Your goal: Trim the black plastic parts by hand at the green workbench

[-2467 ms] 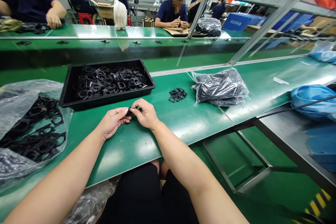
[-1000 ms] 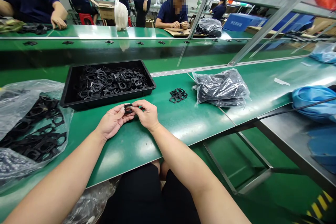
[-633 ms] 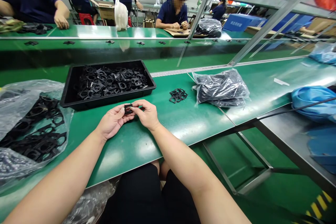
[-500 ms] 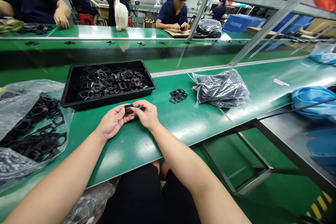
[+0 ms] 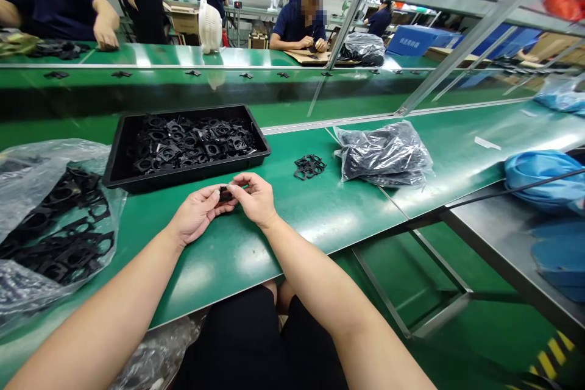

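Head view. Black part (image 5: 224, 194), one, small: pinched in the fingers of left hand (image 5: 195, 214) and right hand (image 5: 254, 200), over green table (image 5: 292, 225), in front of black tray (image 5: 192, 174), filled. Right of tray: loose pile (image 5: 309, 167), black; plastic bag (image 5: 382, 151), packed.

The person's left hand (image 5: 194, 217) and right hand (image 5: 255, 198), near the centre of the frame, are ungloved. The left forearm (image 5: 121, 292) at lower left and right arm (image 5: 320, 286) at lower right are bare to the frame's edge. Plain black legwear (image 5: 237, 341) fills the bottom centre, with bare legs (image 5: 285, 296) showing just above.
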A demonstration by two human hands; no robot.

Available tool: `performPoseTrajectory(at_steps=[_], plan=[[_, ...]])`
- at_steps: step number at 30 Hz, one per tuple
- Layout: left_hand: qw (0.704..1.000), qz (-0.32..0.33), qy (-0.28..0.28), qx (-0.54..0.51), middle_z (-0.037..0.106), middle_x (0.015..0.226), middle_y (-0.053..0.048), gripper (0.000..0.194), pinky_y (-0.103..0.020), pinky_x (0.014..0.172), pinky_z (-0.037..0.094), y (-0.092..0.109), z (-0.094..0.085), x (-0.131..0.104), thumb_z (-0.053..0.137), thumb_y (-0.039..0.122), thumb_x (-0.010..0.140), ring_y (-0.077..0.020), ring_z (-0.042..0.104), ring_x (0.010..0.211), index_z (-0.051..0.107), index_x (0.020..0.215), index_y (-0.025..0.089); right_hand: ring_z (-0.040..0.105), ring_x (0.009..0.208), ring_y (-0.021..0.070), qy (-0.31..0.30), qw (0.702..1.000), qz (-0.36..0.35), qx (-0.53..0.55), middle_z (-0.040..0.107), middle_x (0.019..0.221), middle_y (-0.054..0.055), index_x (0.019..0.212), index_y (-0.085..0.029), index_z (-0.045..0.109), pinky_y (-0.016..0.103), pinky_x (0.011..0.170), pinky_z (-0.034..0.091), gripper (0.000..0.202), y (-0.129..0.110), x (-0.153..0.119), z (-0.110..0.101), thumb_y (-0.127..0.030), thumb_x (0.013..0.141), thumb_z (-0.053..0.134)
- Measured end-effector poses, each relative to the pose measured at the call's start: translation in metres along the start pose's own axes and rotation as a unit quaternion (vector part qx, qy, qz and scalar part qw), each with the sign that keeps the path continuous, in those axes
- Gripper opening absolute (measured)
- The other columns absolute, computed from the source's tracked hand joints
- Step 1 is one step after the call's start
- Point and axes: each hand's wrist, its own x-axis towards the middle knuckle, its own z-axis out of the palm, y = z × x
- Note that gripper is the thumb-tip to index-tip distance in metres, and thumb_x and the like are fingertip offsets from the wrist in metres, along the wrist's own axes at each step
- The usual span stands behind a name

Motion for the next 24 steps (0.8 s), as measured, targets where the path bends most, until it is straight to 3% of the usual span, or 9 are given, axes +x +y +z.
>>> performPoseTrajectory(at_steps=[6, 10, 13, 18, 20, 24], plan=[[0.998, -0.051, -0.003, 0.028, 0.07, 0.093, -0.011, 0.032, -0.028, 0.073, 0.052, 0.004, -0.002, -0.001, 0.067, 0.032, 0.078, -0.0165, 0.065, 0.079, 0.067, 0.103, 0.013, 0.053, 0.051, 0.0072, -0.077, 0.979, 0.146, 0.12, 0.063, 0.066, -0.001, 0.083, -0.015, 0.067, 0.021, 0.049, 0.046, 0.036, 0.002, 0.007, -0.005, -0.043, 0.063, 0.075], [0.997, -0.073, 0.023, 0.021, 0.07, 0.086, -0.009, 0.03, -0.024, 0.062, 0.05, 0.007, -0.002, -0.001, 0.067, 0.036, 0.077, -0.0131, 0.061, 0.069, 0.069, 0.094, 0.012, 0.059, 0.055, 0.0084, -0.101, 0.985, 0.108, 0.094, 0.065, 0.072, 0.0, 0.092, -0.016, 0.068, 0.019, 0.048, 0.046, 0.035, 0.001, 0.006, -0.005, -0.044, 0.071, 0.068], [0.997, -0.064, 0.04, 0.007, 0.068, 0.081, -0.008, 0.033, -0.023, 0.057, 0.047, 0.006, 0.0, -0.001, 0.064, 0.044, 0.077, -0.0119, 0.058, 0.065, 0.07, 0.087, 0.013, 0.06, 0.057, 0.0081, -0.114, 0.988, 0.08, 0.066, 0.067, 0.076, 0.001, 0.094, -0.017, 0.067, 0.019, 0.049, 0.048, 0.034, 0.002, 0.005, -0.003, -0.041, 0.071, 0.069], [0.989, 0.033, 0.107, 0.097, 0.068, 0.078, -0.003, 0.035, -0.022, 0.059, 0.044, 0.001, 0.0, 0.001, 0.079, 0.032, 0.062, -0.0082, 0.053, 0.061, 0.071, 0.092, 0.015, 0.059, 0.052, 0.0089, -0.09, 0.987, 0.126, 0.041, 0.066, 0.067, 0.001, 0.086, -0.014, 0.063, 0.018, 0.045, 0.047, 0.032, 0.007, 0.007, -0.004, -0.043, 0.073, 0.067], [0.979, 0.062, 0.137, 0.137, 0.069, 0.083, -0.003, 0.038, -0.023, 0.063, 0.045, -0.001, -0.001, 0.003, 0.081, 0.031, 0.06, -0.0094, 0.055, 0.065, 0.072, 0.094, 0.016, 0.061, 0.058, 0.0103, -0.071, 0.994, 0.079, -0.024, 0.066, 0.068, 0.001, 0.081, -0.015, 0.064, 0.019, 0.049, 0.048, 0.027, 0.008, 0.007, -0.005, -0.04, 0.073, 0.067], [0.971, 0.086, 0.147, 0.171, 0.07, 0.082, -0.004, 0.038, -0.028, 0.07, 0.049, -0.004, -0.003, 0.004, 0.078, 0.037, 0.063, -0.0118, 0.058, 0.068, 0.072, 0.096, 0.017, 0.061, 0.074, 0.0118, -0.027, 0.985, -0.085, -0.145, 0.068, 0.086, 0.003, 0.083, -0.019, 0.068, 0.022, 0.063, 0.05, 0.013, 0.005, 0.004, -0.007, -0.029, 0.075, 0.068]])
